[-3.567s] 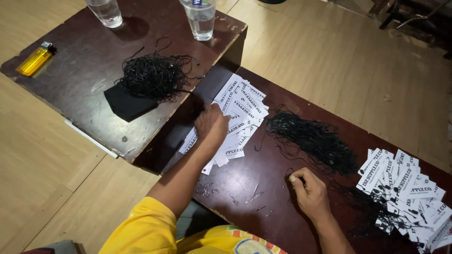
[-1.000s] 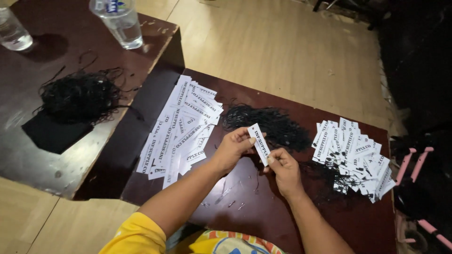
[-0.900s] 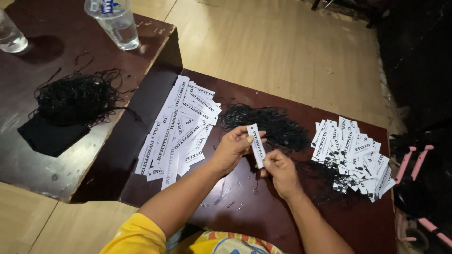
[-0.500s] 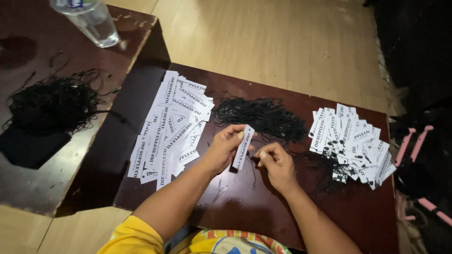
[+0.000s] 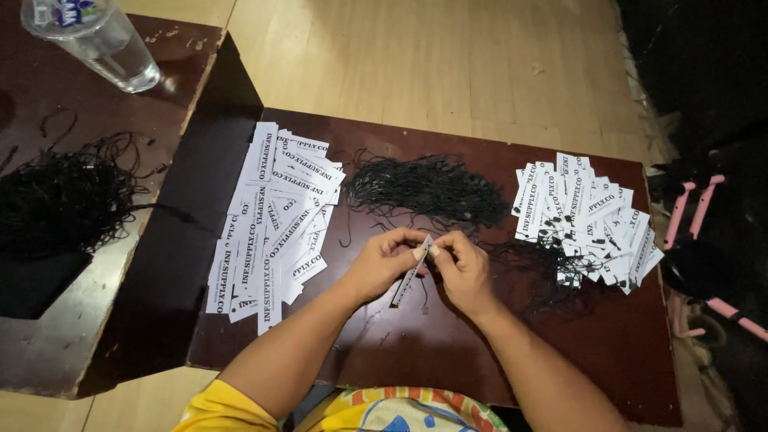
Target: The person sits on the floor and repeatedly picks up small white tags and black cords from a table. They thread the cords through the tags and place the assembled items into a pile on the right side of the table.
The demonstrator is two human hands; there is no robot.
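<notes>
Since the earlier frames, both hands have been drawn lower over the dark table (image 5: 448, 352), and the tag (image 5: 410, 272) once held face-up is now seen nearly edge-on. At far left, a black cord tangle (image 5: 56, 200) is spread on a second, worn table (image 5: 48, 352), with a plastic cup (image 5: 96, 40) near its far edge. Just inside the dark table's left edge, a fan of white tags (image 5: 276, 216) is laid. Bare tabletop is left between that fan and the left hand (image 5: 382, 262), whose fingers are closed on the tag's upper end. The right hand (image 5: 462, 270) is pinched shut at the same upper end, touching the left fingertips; whether a cord is gripped cannot be told. Behind the hands lies a heap of black cords (image 5: 424, 188). To the right, a pile of strung tags (image 5: 584, 216) is spread close to the right edge. Open surface is left along the near edge.
</notes>
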